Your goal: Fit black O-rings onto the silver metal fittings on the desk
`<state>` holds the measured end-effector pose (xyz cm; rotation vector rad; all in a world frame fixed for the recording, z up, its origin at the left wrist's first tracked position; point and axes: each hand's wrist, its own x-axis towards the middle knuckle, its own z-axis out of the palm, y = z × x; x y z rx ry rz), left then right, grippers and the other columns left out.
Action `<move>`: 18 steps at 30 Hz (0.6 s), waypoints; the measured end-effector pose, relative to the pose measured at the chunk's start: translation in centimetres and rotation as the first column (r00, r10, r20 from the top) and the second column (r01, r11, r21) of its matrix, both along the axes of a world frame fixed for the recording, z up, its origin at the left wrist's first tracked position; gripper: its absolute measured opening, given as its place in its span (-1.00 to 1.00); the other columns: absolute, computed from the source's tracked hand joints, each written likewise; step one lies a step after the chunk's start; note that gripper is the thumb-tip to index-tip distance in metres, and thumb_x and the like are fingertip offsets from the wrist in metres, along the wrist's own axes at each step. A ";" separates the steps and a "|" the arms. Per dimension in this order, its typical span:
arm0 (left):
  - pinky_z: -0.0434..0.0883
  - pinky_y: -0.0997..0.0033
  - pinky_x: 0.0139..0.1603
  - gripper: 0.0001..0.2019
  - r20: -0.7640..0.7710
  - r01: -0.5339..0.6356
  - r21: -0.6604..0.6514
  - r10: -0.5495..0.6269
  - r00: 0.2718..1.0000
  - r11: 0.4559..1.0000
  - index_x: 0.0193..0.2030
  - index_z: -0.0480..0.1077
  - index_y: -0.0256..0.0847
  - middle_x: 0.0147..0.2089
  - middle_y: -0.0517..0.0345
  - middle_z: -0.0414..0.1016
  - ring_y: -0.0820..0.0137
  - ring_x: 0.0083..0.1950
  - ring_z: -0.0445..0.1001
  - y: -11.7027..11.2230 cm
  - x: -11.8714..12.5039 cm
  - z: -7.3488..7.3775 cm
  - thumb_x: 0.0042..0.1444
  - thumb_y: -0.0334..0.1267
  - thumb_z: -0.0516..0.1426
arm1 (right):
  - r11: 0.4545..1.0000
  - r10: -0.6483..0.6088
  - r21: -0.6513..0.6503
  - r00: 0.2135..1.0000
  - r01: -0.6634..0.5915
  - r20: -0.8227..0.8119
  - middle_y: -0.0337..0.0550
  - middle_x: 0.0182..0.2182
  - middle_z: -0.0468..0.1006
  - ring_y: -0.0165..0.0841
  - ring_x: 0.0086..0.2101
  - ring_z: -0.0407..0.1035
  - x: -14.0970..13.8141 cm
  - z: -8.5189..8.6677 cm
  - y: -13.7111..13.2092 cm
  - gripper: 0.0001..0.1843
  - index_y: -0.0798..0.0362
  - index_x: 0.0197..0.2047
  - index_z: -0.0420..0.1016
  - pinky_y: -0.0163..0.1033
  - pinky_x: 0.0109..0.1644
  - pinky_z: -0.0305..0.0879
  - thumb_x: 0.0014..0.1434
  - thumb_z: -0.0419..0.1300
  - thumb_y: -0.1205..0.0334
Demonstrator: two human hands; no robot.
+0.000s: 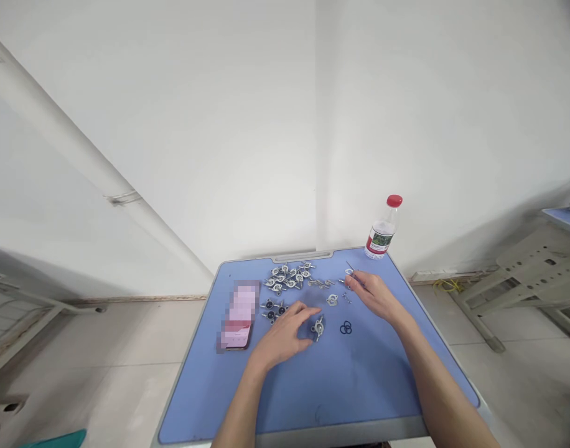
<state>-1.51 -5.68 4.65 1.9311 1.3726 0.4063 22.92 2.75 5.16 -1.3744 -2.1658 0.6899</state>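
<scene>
My left hand [287, 333] rests on the blue table [355, 386], fingers curled, with a small metal wing fitting [318, 327] at its fingertips. My right hand [373, 292] lies further right and back, its fingers pinched on a small silver part [350, 272]. A pile of several metal wing fittings [289, 277] lies at the table's back. Between the hands sit a loose metal ring piece [332, 300] and black rubber O-rings [345, 328]. More black-centred parts [270, 309] lie just left of my left hand.
A phone [239, 314] lies on the table's left part. A water bottle with a red cap [383, 231] stands at the back right corner. A white wall and slanted pipe are behind; another desk frame [532, 274] stands to the right.
</scene>
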 end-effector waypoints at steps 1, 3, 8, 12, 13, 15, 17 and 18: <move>0.27 0.27 0.14 -0.38 0.009 0.022 0.031 -0.022 1.000 0.999 0.20 0.27 0.11 0.15 0.14 0.28 0.26 0.12 0.32 0.0 0.0 0.0 -0.03 -0.47 0.11 | 0.999 0.028 -0.019 0.997 -0.029 -0.069 -0.21 -0.45 0.46 -0.38 -0.45 0.29 -0.2 0.2 -0.2 -0.51 0.05 -0.36 0.40 -0.30 -0.36 0.15 0.36 -0.20 -0.03; 0.20 0.24 0.24 -0.37 0.009 0.075 0.094 -0.076 0.997 0.993 0.16 0.32 0.13 0.23 0.19 0.22 0.28 0.19 0.26 0.1 0.3 -0.3 -0.03 -0.55 0.05 | 0.996 0.079 -0.035 0.982 -0.086 -0.170 -0.21 -0.39 0.46 -0.38 -0.39 0.32 -0.8 0.3 -0.6 -0.49 0.04 -0.33 0.41 -0.30 -0.29 0.21 0.38 -0.25 0.00; 0.26 0.24 0.18 -0.55 -0.011 0.115 0.151 -0.115 0.993 0.982 -0.02 0.48 0.01 0.09 0.16 0.37 0.29 0.12 0.31 0.4 1.4 -1.6 0.05 -0.55 0.04 | 0.979 0.176 -0.064 0.965 -0.192 -0.195 -0.26 -0.44 0.42 -0.39 -0.39 0.31 -2.2 0.4 -1.9 -0.51 0.02 -0.33 0.41 -0.29 -0.26 0.24 0.38 -0.23 0.02; 0.32 0.26 0.08 -0.69 -0.014 0.023 0.144 -0.021 1.000 0.989 -0.08 0.49 -0.06 0.01 0.11 0.40 0.28 0.02 0.38 0.5 1.9 -1.9 0.10 -0.45 0.08 | 0.956 0.269 -0.071 0.949 -0.284 -0.166 -0.28 -0.47 0.39 -0.41 -0.45 0.26 -2.9 0.6 -2.7 -0.60 0.01 -0.33 0.36 -0.32 -0.35 0.21 0.37 -0.17 0.05; 0.32 0.26 0.05 -0.72 -0.015 0.011 0.141 -0.009 1.000 0.990 -0.09 0.49 -0.07 -0.01 0.11 0.41 0.28 0.00 0.38 0.5 2.0 -1.9 0.09 -0.42 0.10 | 0.955 0.277 -0.067 0.948 -0.290 -0.155 -0.29 -0.49 0.38 -0.41 -0.47 0.24 -3.0 0.7 -2.9 -0.62 0.01 -0.34 0.35 -0.32 -0.38 0.19 0.37 -0.16 0.06; 0.33 0.27 0.01 -0.75 -0.014 -0.013 0.139 0.015 1.000 0.990 -0.11 0.48 -0.09 -0.06 0.12 0.43 0.27 -0.02 0.39 0.6 2.1 -1.8 0.08 -0.39 0.13 | 0.954 0.284 -0.061 0.949 -0.294 -0.134 -0.28 -0.49 0.37 -0.41 -0.48 0.23 -3.2 0.8 -3.1 -0.65 0.01 -0.33 0.33 -0.32 -0.40 0.17 0.37 -0.15 0.08; 0.33 0.29 -0.02 -0.78 -0.008 -0.036 0.138 0.038 0.999 0.990 -0.15 0.48 -0.10 -0.09 0.13 0.44 0.27 -0.04 0.40 0.6 2.2 -1.8 0.07 -0.39 0.13 | 0.952 0.296 -0.047 0.948 -0.302 -0.116 -0.25 -0.46 0.41 -0.41 -0.47 0.25 -3.5 0.9 -3.3 -0.67 0.01 -0.31 0.34 -0.30 -0.38 0.18 0.37 -0.15 0.12; 0.33 0.30 -0.04 -0.80 -0.004 -0.048 0.136 0.049 0.999 0.990 -0.17 0.48 -0.11 -0.10 0.13 0.43 0.28 -0.06 0.40 0.6 2.3 -1.7 0.06 -0.39 0.13 | 0.951 0.303 -0.036 0.947 -0.308 -0.108 -0.24 -0.43 0.43 -0.40 -0.46 0.26 -3.6 0.9 -3.4 -0.68 0.01 -0.30 0.34 -0.30 -0.37 0.19 0.37 -0.14 0.13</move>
